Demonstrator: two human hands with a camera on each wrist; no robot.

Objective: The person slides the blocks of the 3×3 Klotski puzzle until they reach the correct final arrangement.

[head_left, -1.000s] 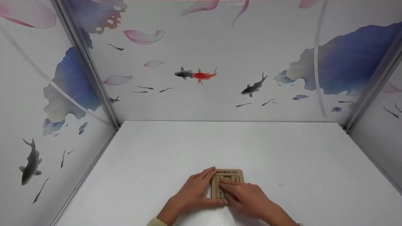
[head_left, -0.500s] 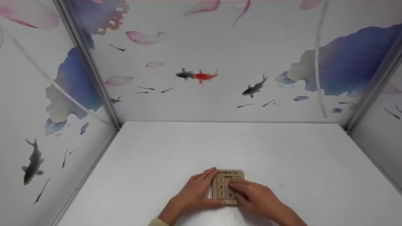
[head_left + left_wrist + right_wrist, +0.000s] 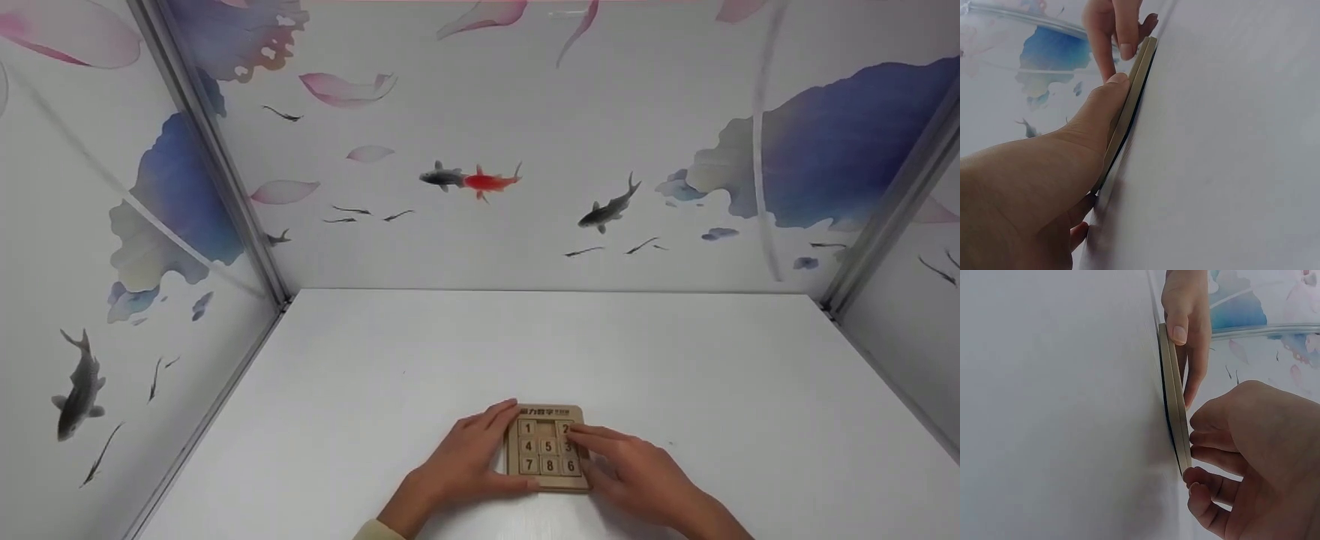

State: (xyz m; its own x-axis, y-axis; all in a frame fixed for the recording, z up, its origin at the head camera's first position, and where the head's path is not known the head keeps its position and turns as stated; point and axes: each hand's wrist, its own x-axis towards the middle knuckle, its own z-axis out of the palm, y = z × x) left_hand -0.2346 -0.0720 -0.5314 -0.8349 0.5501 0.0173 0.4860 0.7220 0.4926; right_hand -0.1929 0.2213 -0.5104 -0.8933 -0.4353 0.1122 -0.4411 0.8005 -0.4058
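Note:
A wooden number slide puzzle (image 3: 549,484) lies flat on the white table, its tiles reading 1, a gap, 2 in the top row, 4, 5, 3 in the middle and 7, 8, 6 at the bottom. My left hand (image 3: 469,457) holds its frame, thumb over the near edge and fingers along the left side. In the left wrist view the thumb (image 3: 1119,79) lies on the puzzle's edge. My right hand (image 3: 634,472) is at the right side, with fingertips (image 3: 576,430) on the 2 and 3 tiles, partly covering them.
White table (image 3: 375,352) surrounds the puzzle. A white back wall (image 3: 525,247) and side walls printed with fish, petals and blue leaves enclose it, with a metal post (image 3: 217,165) at the left corner.
My right hand has moved rightward from the left column, across the middle, to the right column, uncovering the 1, 4, 5, 8 and 6 tiles. The left hand has kept its hold.

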